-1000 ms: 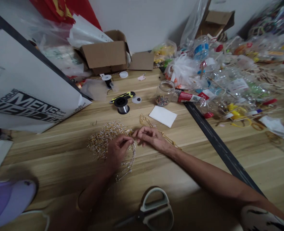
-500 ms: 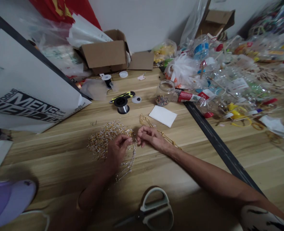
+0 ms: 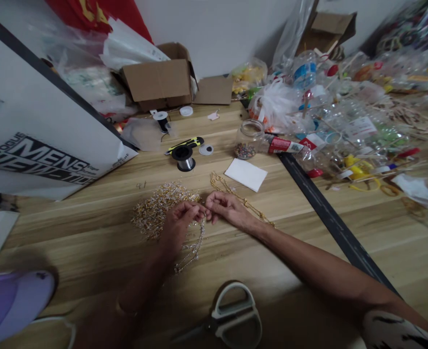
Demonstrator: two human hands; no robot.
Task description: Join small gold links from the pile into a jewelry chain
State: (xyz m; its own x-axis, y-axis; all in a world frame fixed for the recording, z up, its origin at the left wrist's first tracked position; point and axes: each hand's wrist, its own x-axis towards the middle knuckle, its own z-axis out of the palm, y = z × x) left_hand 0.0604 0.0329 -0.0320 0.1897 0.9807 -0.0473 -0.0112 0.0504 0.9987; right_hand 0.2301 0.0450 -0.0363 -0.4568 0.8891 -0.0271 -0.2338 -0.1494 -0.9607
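My left hand and my right hand meet fingertip to fingertip over the wooden table. Both are pinched closed on the top end of a silver beaded chain that trails down toward me. A heap of gold and silver beaded pieces lies just left of my left hand. A thin gold chain runs under and behind my right hand.
Scissors lie near the front edge. Farther back are a wire spool, a yellow-black utility knife, a white card, a bead jar, a cardboard box, and plastic clutter at right. A printed board leans at left.
My fingertips have shifted slightly, with the two hands drawn a little closer together at the chain's end. Otherwise nothing moved.
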